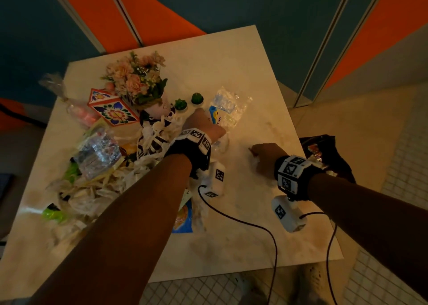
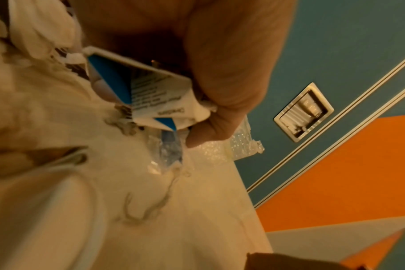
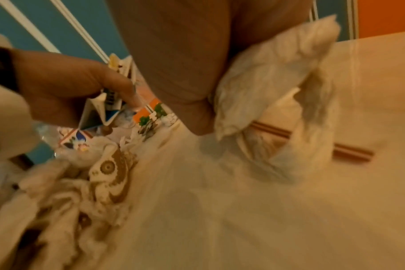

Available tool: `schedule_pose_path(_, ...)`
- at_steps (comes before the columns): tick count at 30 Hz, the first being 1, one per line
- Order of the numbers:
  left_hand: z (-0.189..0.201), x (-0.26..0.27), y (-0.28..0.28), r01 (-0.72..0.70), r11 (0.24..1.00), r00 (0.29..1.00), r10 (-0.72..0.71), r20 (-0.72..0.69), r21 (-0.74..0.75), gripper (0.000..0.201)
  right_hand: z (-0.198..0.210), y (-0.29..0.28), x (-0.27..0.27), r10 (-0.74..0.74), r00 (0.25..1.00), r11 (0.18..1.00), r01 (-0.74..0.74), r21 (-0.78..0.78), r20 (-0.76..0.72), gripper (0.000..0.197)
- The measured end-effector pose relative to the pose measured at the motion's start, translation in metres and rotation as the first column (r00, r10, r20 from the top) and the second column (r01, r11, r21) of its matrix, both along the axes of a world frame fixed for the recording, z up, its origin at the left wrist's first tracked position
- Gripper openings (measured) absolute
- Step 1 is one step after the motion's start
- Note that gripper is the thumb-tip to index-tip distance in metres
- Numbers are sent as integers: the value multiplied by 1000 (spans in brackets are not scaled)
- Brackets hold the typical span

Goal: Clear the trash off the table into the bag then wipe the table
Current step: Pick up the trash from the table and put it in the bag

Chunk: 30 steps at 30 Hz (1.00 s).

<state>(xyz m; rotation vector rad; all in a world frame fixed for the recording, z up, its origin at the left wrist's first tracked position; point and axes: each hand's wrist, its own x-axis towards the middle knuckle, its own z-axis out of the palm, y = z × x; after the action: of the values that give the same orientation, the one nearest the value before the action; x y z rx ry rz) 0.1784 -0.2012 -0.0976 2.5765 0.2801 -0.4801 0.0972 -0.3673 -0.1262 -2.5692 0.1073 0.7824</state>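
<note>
The pale table [image 1: 254,77] carries a wide heap of crumpled paper and wrappers [image 1: 97,189] across its left half, spreading toward the near edge. Behind the heap stand a bunch of pink flowers [image 1: 136,77] and a tile-patterned box [image 1: 111,110], with two small green plants [image 1: 188,102] just right of them. A dark bag [image 1: 328,151] hangs at the table's right edge, with some wrappers already inside.

The left arm reaches forward over the heap. The left hand [image 1: 203,124] is curled around a white and blue carton [image 2: 136,95], thumb and fingers pinching its crushed end, beside a clear plastic wrapper [image 1: 231,106] lying on the table.

The right arm comes in from the right, the wrist low over the table near the bag. The right hand [image 1: 268,158] is closed into a fist around a wad of white tissue [image 3: 273,87], which bulges out of the grip and touches the tabletop. A brown stick [image 3: 312,144] lies on the table just behind the wad.
</note>
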Motion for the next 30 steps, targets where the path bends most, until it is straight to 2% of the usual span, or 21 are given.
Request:
schedule_pose_path(2,11,-1,1,10,1000,999,-9,35,-29,49,4,-3,1,-7,1000,999,7,31,13,40)
schedule_pose_path(4,20,-2,-1,28,998,998,-25,58,-54,46,13,-8,3,-34,997,995,28,93,63,19)
schedule_pose_path(7,31,-8,-14,62,994,996,-56,75,-85,43,33,-22,6,-63,984,991,42,124,165,21)
schedule_pose_path(10,40,-20,-41,108,985,992,-98,85,-132,37,54,-48,1,-130,971,972,85,219,201,17)
schedule_pose_path(14,46,-44,-97,204,960,978,-193,74,-194,36,58,-108,-23,-254,952,959,225,172,169,12)
schedule_pose_path(16,44,-58,-130,263,935,965,-254,66,-236,33,56,-140,-41,-382,919,903,350,249,97,11)
schedule_pose_path(18,36,-71,-167,284,916,957,-288,26,-284,33,45,-173,-59,-490,871,844,465,268,31,18)
schedule_pose_path(22,2,-89,-247,263,897,947,-310,-80,-354,39,7,-236,-77,-570,822,814,568,124,-20,16)
schedule_pose_path(25,-35,-92,-296,151,909,947,-245,-206,-388,29,-21,-271,-77,-624,774,760,633,146,-103,17)
schedule_pose_path(30,-108,-94,-344,-45,966,925,-56,-375,-255,32,-78,-312,-73,-624,752,724,659,206,-212,25)
